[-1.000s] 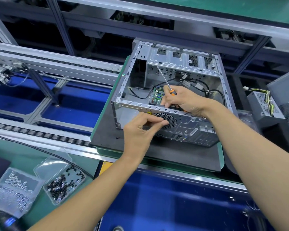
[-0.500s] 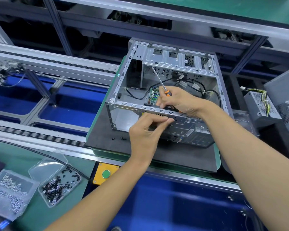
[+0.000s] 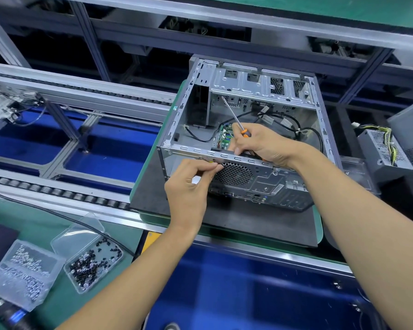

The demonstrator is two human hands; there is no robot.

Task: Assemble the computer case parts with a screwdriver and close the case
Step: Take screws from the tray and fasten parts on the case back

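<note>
The left hand's fingers were curled together, pinching something small against the case's rear edge beside the fan grille. The right hand's fingers wrapped the screwdriver, its shaft pointing up-left from them inside the open case, above the circuit board.

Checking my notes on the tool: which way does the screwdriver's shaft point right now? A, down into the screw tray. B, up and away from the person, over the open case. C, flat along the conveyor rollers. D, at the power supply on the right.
B: the right hand holds the screwdriver with its shaft slanting up and away over the open case.
</note>
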